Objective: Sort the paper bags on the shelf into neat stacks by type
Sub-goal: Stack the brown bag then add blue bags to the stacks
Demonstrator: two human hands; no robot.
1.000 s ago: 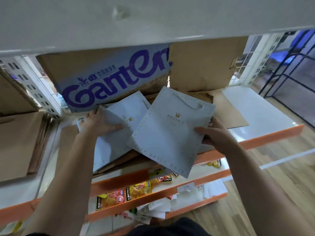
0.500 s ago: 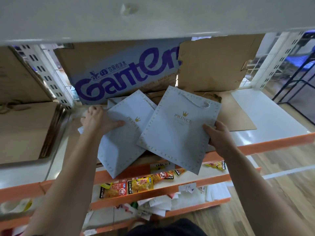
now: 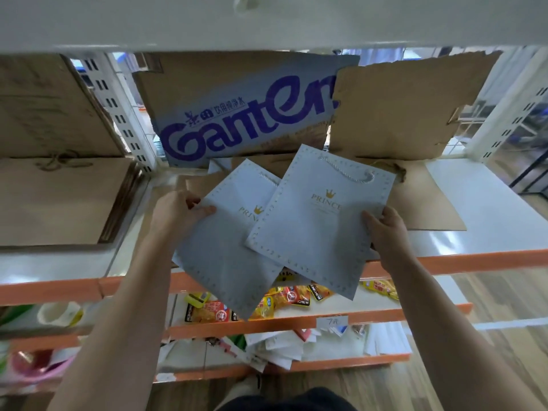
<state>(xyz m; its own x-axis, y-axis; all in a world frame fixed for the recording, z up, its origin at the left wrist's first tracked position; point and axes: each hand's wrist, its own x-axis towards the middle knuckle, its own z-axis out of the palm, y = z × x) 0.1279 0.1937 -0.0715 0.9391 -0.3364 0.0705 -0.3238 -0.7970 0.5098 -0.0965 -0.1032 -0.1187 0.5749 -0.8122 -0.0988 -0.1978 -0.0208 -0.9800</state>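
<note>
I see the Ganten box (image 3: 237,114) at the back edge of the shelf (image 3: 489,209). My left hand (image 3: 175,212) pinches the left side of one white bag (image 3: 225,247); my right hand (image 3: 385,232) grips the right side of the overlapping bag (image 3: 314,232).

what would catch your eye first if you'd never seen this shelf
Two pale blue bags with gold crowns jut over the orange shelf edge: the left hand grips the lower PRINCE bag, the right hand grips the upper PRINCE bag overlapping it. Behind them stands the Ganten cardboard with big purple lettering; a brown bag stack lies far left.
</note>
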